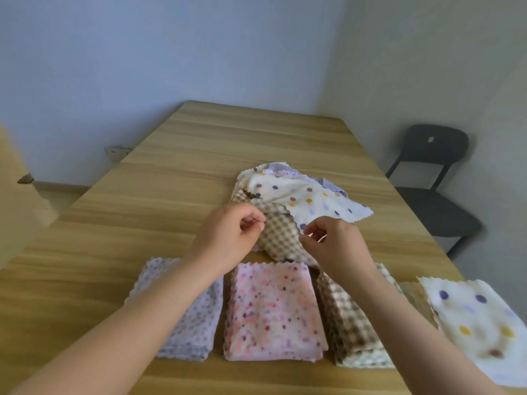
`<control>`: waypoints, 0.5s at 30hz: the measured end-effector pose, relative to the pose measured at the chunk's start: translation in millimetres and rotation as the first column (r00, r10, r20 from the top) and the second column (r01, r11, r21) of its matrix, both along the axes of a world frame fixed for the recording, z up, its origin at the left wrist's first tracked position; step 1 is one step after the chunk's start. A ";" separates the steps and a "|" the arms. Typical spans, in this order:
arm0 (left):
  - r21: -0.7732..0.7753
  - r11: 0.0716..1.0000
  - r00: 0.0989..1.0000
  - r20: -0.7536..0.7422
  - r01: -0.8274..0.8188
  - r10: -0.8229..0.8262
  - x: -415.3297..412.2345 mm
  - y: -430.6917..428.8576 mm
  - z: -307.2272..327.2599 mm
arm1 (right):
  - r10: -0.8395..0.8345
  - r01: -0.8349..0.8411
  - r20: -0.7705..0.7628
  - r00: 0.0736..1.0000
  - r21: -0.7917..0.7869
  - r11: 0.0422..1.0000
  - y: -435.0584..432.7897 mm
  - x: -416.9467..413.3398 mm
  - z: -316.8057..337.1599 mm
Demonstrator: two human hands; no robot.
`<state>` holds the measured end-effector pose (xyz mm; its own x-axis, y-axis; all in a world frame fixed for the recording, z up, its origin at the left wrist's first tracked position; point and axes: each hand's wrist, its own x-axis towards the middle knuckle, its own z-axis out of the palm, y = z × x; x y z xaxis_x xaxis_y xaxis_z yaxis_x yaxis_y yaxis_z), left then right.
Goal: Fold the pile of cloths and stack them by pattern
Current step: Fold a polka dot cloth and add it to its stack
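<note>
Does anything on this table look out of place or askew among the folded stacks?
Yes, one thing. At the right end of the front row, a tan cloth lies partly under the cream dotted stack, so two patterns seem mixed there.

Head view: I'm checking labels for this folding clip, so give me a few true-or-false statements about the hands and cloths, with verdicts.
1. Both the left hand and the right hand pinch the brown checked cloth. True.
2. The pink speckled stack lies at the right end of the row. False: it lies between the lilac stack and the checked stack.
3. A white dotted cloth lies on top of the unfolded pile. True.
4. The dark chair stands left of the table. False: it stands to the right.
</note>
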<state>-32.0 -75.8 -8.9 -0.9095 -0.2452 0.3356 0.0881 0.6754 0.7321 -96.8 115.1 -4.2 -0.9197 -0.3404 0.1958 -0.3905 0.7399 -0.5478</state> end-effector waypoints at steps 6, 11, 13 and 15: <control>-0.056 0.998 0.999 -0.012 0.034 -0.035 -65.7 11.5 -8.1 | -0.028 0.037 -0.056 0.998 0.167 0.985 -9.0 -40.3 -15.9; -0.214 0.972 0.995 0.056 0.093 -0.083 -97.7 21.3 -14.7 | -0.016 0.028 -0.045 0.999 0.271 0.962 -15.0 -58.1 -22.4; -0.262 0.960 0.994 0.073 0.103 -0.086 -106.7 21.7 -16.3 | -0.015 0.026 -0.040 0.999 0.299 0.954 -16.2 -63.3 -24.5; -0.302 0.947 0.992 0.087 0.109 -0.086 -113.3 20.1 -18.4 | -0.003 0.018 -0.047 0.999 0.302 0.953 -15.7 -66.8 -25.5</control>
<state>-145.3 -55.7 -27.3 -0.9484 -0.0500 0.3131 0.1195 0.8583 0.4991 -163.7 99.4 -29.7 -0.9161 -0.3805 0.1267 -0.4010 0.8723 -0.2797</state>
